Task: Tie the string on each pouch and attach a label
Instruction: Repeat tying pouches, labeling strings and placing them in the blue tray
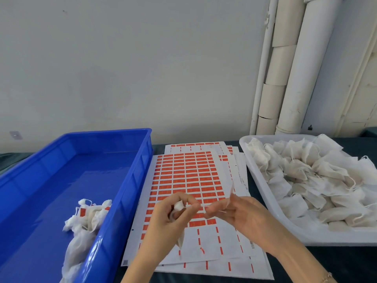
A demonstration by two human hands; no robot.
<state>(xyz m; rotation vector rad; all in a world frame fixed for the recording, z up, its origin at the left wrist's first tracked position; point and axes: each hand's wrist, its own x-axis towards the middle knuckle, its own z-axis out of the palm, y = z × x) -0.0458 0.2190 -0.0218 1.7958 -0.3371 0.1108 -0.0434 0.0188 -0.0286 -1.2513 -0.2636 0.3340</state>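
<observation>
My left hand (171, 217) grips a small white cloth pouch (178, 207) by its gathered neck, above the label sheets. My right hand (238, 213) pinches the pouch's thin white string (231, 193), which runs up from its fingertips. Both hands hover close together over the top sheet of orange labels (187, 174). The lower part of the pouch is hidden behind my left hand.
A blue plastic bin (130, 180) on the left holds a few tied pouches with orange labels (87, 217). A white tray (257, 178) on the right is heaped with several untied pouches (318, 180). White pipes (291, 78) stand behind the tray against the wall.
</observation>
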